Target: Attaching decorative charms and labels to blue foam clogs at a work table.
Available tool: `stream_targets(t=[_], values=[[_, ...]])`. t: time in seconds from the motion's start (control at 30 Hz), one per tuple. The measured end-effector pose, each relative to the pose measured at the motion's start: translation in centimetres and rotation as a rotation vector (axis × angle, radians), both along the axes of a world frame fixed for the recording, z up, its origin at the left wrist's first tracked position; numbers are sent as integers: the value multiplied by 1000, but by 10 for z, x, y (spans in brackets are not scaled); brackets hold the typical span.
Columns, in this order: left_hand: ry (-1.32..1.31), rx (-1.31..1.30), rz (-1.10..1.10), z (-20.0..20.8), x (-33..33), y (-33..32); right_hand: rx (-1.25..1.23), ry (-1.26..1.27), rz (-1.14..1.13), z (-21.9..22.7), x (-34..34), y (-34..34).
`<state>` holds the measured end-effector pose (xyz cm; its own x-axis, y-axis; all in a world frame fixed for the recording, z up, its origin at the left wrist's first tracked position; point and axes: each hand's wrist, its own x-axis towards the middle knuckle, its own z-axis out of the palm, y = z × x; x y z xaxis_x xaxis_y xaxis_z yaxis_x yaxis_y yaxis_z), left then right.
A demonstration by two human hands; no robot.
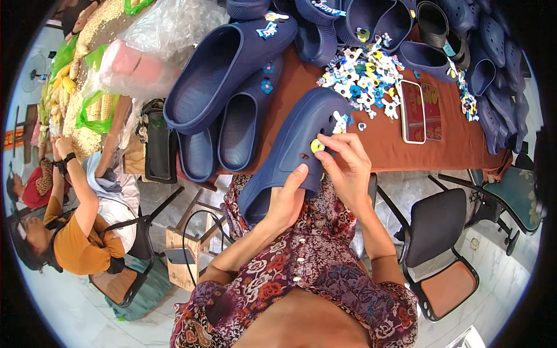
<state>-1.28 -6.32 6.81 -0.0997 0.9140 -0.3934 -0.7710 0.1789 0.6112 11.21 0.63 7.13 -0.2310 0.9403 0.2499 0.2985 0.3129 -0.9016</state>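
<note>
A navy blue clog (287,148) is held tilted over the front edge of the table, its toe pointing away from me. My left hand (285,203) reaches into the foot opening, thumb on the outside, and grips the upper. Thumb and fingertips of my right hand (350,165) pinch a small yellow round shoe charm (317,145) against the upper, beside an open hole. A white charm (340,120) with blue and yellow parts sits nearer the toe. Just beyond the clog lies a heap of loose white, blue and yellow charms (362,81).
Other navy clogs (203,78) stand at left and back, some bearing charms; more are piled at the right (505,87). A white-framed phone-like object (412,111) lies on the brown tablecloth (458,139). Office chairs (438,232) stand below. Far left, another person (87,238) sits near corn.
</note>
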Motion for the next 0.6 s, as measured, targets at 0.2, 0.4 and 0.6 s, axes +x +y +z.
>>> stream_targets(t=[0.2, 0.4, 0.6], values=[[-103, -58, -8, 1, -8, 3, -93, 119, -47, 5, -9, -4], [-87, -82, -6, -4, -9, 3, 36, -64, 5, 1, -6, 3], [-137, -99, -40, -4, -12, 2, 20, -58, 19, 0, -6, 4]])
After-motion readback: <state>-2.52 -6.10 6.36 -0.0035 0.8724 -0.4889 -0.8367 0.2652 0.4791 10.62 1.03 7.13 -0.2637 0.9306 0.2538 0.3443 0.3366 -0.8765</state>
